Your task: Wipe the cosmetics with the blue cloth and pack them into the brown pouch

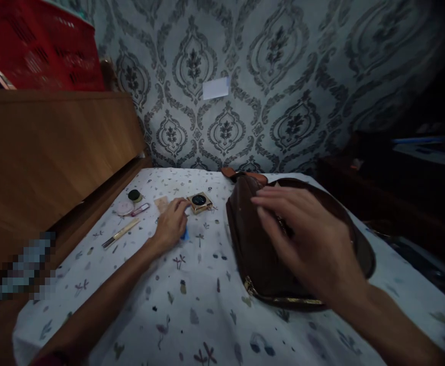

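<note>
My left hand (172, 223) is low over the patterned cloth with its fingers curled. A bit of blue (185, 235) shows beneath them; its kind is hidden. Its index fingertip is at the edge of a gold compact (199, 202) with a dark round label. Just behind this hand lies a small beige packet (161, 204). My right hand (309, 234) is in front of a brown leather bag (245, 239), fingers stretched out and thumb apart, with nothing visible in it. Gold zips run along the bag, and part of its opening is hidden by the hand.
Left on the cloth (191, 315) are a dark-lidded jar (134, 195), a pale round item (123, 207), a small pink tube (140, 209) and a gold-and-dark stick (120, 233). A wooden cabinet (54, 142) bearing a red basket (54, 51) borders the left; a patterned wall (226, 127) stands behind.
</note>
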`<state>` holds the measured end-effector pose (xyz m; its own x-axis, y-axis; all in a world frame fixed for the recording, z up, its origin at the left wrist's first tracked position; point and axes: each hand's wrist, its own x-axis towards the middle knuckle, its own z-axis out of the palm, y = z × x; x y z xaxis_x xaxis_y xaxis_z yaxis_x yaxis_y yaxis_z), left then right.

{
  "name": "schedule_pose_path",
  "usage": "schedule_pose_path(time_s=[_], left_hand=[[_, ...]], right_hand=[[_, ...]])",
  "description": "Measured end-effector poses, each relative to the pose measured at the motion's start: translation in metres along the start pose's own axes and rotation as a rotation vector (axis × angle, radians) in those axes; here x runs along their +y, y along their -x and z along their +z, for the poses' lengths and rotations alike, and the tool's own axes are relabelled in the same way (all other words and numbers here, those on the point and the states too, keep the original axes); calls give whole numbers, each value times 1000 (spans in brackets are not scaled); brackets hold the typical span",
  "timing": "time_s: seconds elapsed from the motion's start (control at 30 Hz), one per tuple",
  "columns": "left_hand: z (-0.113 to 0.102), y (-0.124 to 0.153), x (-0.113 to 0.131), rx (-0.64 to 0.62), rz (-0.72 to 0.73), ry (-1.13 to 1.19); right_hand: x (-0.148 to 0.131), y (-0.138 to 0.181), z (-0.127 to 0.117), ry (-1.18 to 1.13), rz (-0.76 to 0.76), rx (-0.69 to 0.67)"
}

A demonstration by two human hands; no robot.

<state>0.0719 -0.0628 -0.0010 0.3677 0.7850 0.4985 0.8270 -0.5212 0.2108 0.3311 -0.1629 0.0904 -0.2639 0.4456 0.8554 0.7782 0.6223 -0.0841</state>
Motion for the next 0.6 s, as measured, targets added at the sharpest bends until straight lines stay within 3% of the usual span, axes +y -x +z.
schedule_pose_path(time_s=[0.13, 0.3, 0.47, 0.6], left_hand=[[-8, 0, -41, 19, -252, -145], [-7, 8, -89, -81, -518, -339], [-3, 9, -106, -213, -603, -431], [-3, 5, -105, -268, -574, -473]], right_hand=[[-35, 17, 25, -123, -83, -52], [-62, 38, 68, -381, 33, -150], [-65, 65, 119, -575, 240, -213], [-63, 91, 140, -604, 356, -268]])
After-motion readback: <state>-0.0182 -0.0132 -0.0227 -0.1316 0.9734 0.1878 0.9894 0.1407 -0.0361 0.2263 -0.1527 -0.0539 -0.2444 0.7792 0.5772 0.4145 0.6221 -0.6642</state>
